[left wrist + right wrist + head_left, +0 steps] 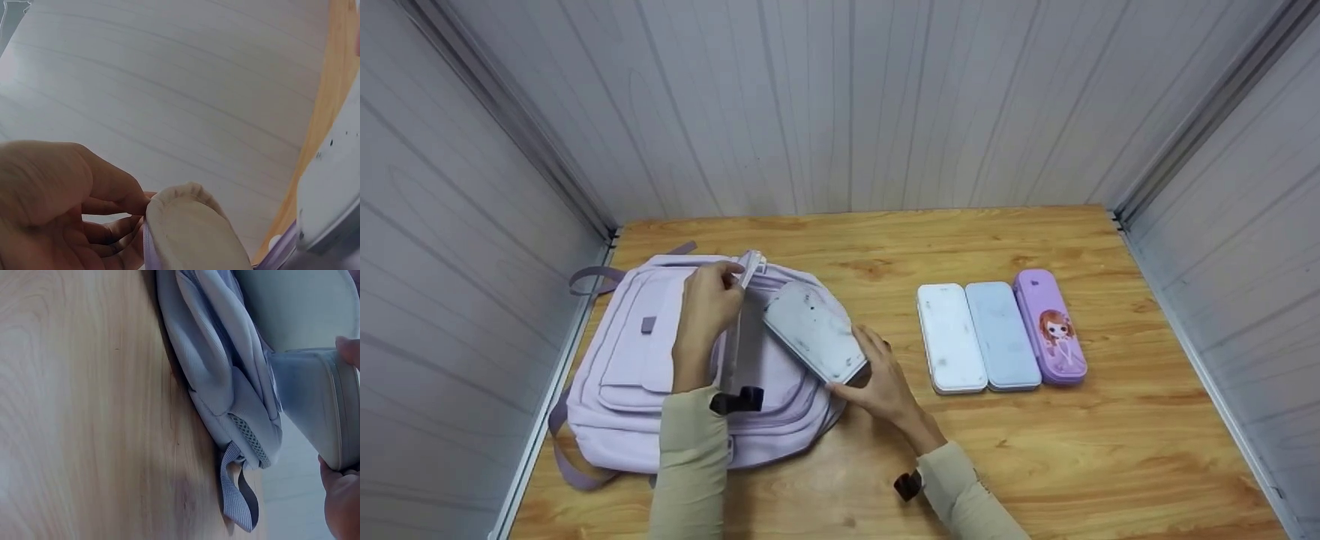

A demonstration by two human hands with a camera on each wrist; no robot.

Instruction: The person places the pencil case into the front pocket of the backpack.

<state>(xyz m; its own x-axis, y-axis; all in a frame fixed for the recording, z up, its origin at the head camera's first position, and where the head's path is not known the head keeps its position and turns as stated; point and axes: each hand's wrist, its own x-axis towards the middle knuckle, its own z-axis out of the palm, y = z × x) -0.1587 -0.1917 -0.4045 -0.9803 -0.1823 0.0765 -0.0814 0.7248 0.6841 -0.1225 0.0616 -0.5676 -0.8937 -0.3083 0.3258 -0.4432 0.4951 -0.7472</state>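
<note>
A lilac backpack (pixel 645 375) lies flat on the wooden table (pixel 1110 465) at the left. My left hand (pixel 706 309) pinches the edge of its opened top flap (pixel 747 268) and lifts it; the flap edge (pixel 185 225) fills the left wrist view. My right hand (pixel 881 379) grips the near end of a pale grey pencil case (pixel 815 330), tilted with its far end at the backpack's opening. In the right wrist view the case (pixel 315 399) sits over the backpack's side (pixel 225 377).
Three more pencil cases lie side by side at the right: a white one (pixel 950 337), a light blue one (pixel 1002 335) and a purple one with a cartoon girl (pixel 1050 327). Grey panel walls (pixel 840 105) close in the table on three sides.
</note>
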